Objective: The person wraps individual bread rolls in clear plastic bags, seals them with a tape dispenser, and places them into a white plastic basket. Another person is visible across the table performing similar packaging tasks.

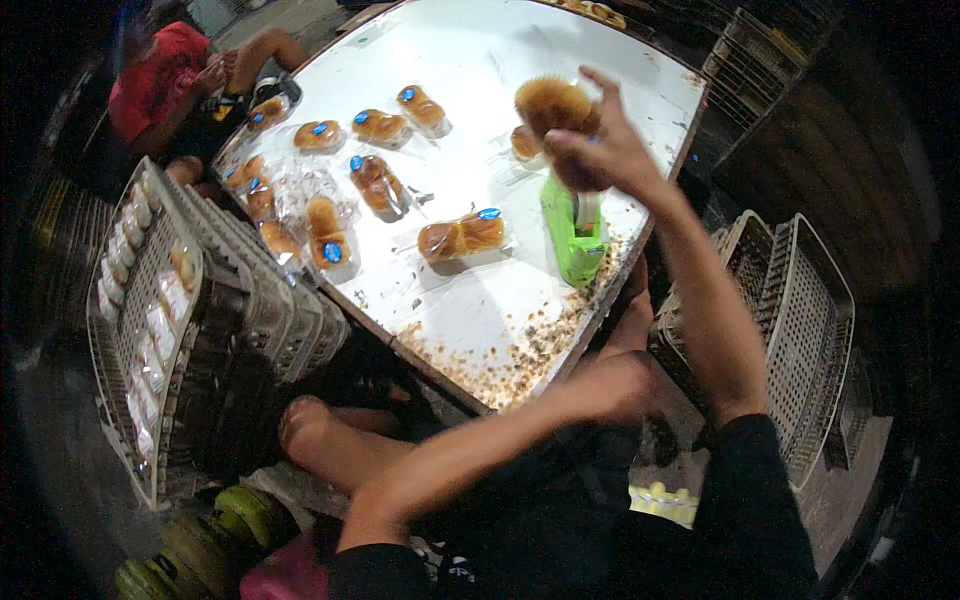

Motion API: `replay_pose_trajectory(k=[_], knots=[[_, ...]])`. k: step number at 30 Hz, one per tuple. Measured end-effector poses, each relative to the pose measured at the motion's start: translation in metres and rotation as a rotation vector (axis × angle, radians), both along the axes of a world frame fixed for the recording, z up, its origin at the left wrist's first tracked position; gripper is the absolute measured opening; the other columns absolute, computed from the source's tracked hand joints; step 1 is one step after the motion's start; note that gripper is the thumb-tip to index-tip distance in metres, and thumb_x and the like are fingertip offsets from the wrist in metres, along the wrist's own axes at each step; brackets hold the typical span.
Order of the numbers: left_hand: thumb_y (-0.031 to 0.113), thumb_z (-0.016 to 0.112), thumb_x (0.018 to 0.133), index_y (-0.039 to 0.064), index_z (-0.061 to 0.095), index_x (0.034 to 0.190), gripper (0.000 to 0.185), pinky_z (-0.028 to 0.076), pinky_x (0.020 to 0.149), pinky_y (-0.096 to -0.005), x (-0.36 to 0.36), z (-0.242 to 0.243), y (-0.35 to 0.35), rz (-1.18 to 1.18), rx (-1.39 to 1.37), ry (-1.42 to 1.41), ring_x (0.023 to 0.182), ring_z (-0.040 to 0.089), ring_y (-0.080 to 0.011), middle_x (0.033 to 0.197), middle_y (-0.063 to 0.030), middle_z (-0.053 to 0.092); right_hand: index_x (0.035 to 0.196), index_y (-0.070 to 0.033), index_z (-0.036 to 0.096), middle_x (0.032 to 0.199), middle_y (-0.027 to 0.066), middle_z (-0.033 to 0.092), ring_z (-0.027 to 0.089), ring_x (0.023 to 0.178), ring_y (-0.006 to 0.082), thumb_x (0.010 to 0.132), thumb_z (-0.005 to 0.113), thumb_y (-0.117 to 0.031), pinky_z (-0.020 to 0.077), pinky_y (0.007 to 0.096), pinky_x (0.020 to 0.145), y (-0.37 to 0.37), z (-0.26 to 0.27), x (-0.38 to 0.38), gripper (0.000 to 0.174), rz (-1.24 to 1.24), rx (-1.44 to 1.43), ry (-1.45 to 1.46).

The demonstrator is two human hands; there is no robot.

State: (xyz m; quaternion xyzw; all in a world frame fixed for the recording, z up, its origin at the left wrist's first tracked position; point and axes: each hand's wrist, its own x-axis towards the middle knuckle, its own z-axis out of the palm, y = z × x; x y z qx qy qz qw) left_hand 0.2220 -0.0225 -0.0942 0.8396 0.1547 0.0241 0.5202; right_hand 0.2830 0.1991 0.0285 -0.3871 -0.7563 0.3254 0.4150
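My right hand (pixel 611 150) is raised over the right side of the white table (pixel 480 307), holding a long golden-brown bread roll (pixel 555 105) blurred by motion. Just below it stands a green tape dispenser (pixel 574 236); a smaller-looking bread roll (pixel 525 142) lies partly behind the held one. My left hand (pixel 634 382) is blurred, low by the table's near right edge, and its fingers cannot be made out. Several bread rolls in clear wrappers with blue stickers lie on the table, among them one roll (pixel 461 236) near the middle and another (pixel 328 232) further left.
Crumpled clear plastic (pixel 307 191) lies among the left rolls. A stacked plastic crate (pixel 150 315) with wrapped breads stands left; another crate (pixel 810 337) stands right. A person in a red shirt (pixel 161 82) sits at far left. Green gas cylinders (pixel 247 517) stand lower left.
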Motion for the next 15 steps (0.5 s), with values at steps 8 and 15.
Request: replay_pose_trajectory(k=[8,15], knots=[[0.038,0.039,0.107,0.002,0.048,0.11,0.038,0.044,0.09,-0.0383,-0.236,0.076,0.094,1.803,-0.159,-0.768,0.094,0.055,-0.0226,0.101,-0.0115,0.057,0.145,0.003,0.027,0.126,0.0323,0.05,0.05,0.122,0.042,0.101,0.048,-0.046,0.0389,0.0468,0.104,-0.131,-0.058,-0.15,0.069,0.123,-0.204,0.113],[0.014,0.064,0.096,0.0,0.058,0.089,0.016,0.046,0.089,-0.0336,-0.22,0.095,0.05,1.478,0.488,-0.66,0.099,0.059,-0.0221,0.104,-0.0134,0.063,0.097,-0.001,0.058,0.093,0.0135,0.056,0.057,0.085,0.0281,0.095,0.059,-0.01,0.0469,0.0374,0.077,-0.144,-0.025,-0.153,0.009,-0.109,0.202,0.3]])
